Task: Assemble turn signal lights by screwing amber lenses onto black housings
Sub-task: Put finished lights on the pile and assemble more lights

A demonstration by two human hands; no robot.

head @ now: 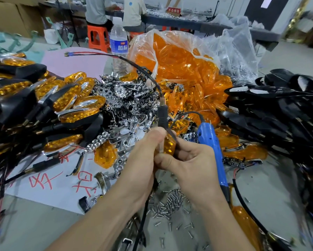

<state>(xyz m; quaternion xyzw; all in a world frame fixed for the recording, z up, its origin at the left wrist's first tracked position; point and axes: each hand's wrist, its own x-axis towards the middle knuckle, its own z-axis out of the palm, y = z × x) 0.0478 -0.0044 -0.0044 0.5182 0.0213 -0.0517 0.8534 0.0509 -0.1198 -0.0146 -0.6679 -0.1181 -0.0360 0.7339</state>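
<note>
Clasped between the left hand (pixel 143 156) and right hand (pixel 190 160), the amber lens (pixel 170 144) shows by the thumbs, its black housing (pixel 162 115) rising above them.

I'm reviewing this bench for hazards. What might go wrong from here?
Both the left hand and right hand grip the light, whose wire arcs past the water bottle; turning it may tip the bottle. The loose screws lie between the forearms, so either arm could scatter them.
</note>
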